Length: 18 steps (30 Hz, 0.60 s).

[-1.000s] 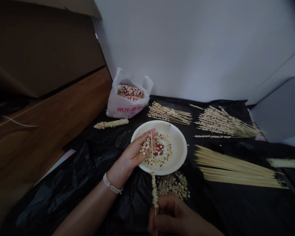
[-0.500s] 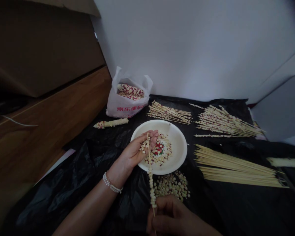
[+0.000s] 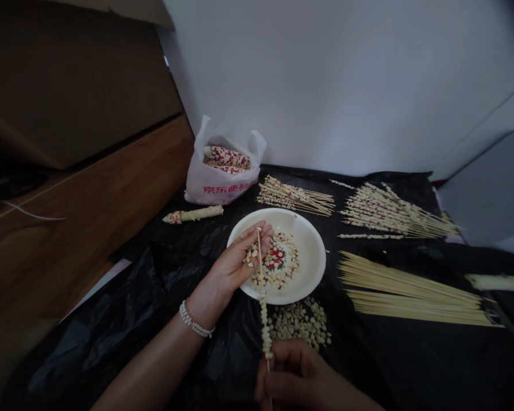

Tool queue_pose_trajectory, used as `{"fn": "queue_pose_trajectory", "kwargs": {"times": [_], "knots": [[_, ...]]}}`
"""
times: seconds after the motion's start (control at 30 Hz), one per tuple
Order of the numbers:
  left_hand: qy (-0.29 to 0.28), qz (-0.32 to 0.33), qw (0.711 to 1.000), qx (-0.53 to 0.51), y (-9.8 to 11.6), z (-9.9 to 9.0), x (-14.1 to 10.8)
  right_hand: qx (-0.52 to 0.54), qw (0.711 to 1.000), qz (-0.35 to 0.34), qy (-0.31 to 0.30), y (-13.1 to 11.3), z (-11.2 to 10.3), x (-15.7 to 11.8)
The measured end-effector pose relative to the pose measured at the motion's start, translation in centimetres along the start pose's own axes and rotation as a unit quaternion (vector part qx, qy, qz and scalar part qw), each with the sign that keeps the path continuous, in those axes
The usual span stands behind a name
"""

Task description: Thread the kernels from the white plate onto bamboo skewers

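Note:
My right hand (image 3: 295,371) pinches the lower part of a thin wooden skewer (image 3: 268,368). Threaded on it is a row of pale corn kernels (image 3: 265,325), and the bare stretch above them reaches up to my left hand (image 3: 229,268). That hand is palm up over the near left side of a white bowl (image 3: 314,260), cupping loose kernels (image 3: 249,257). One kernel sits at the skewer's tip, against the left fingertips. More kernels (image 3: 278,279), cream and dark red, lie in the bowl.
Loose kernels (image 3: 302,325) lie on black plastic sheeting (image 3: 188,251). Behind are a bag (image 3: 223,182) of corn cobs, a partly stripped cob (image 3: 197,214) and two piles of threaded skewers (image 3: 282,194). Bare skewers (image 3: 411,297) lie right. A wall (image 3: 304,85) stands behind.
My left fingers have moved slightly to the skewer's tip, where a kernel now shows. My right hand has stayed nearly still, gripping the skewer.

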<state>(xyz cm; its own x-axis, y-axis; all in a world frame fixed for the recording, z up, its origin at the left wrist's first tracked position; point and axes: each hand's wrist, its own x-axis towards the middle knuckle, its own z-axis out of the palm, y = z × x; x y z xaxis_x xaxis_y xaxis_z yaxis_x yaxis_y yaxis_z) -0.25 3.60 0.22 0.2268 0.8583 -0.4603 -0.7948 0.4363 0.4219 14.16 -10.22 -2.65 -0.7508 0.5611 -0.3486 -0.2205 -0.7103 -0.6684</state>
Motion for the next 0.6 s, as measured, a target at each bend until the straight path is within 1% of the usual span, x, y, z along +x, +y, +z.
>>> {"fn": "queue_pose_trajectory", "kwargs": {"times": [0.17, 0.27, 0.5, 0.6], "knots": [[0.015, 0.003, 1.000, 0.004, -0.02, 0.15, -0.12, 0.017, 1.000, -0.006, -0.012, 0.20, -0.13, 0.18], [0.019, 0.006, 1.000, 0.008, -0.05, 0.18, -0.10, 0.017, 1.000, -0.007, -0.007, 0.24, -0.10, 0.21], [0.020, 0.009, 1.000, 0.007, -0.04, -0.05, 0.11, 0.017, 1.000, -0.002, -0.003, 0.29, 0.04, 0.16], [0.016, 0.008, 1.000, 0.010, -0.05, -0.15, 0.06, 0.009, 1.000, -0.009, -0.011, 0.47, -0.18, 0.19]]}}
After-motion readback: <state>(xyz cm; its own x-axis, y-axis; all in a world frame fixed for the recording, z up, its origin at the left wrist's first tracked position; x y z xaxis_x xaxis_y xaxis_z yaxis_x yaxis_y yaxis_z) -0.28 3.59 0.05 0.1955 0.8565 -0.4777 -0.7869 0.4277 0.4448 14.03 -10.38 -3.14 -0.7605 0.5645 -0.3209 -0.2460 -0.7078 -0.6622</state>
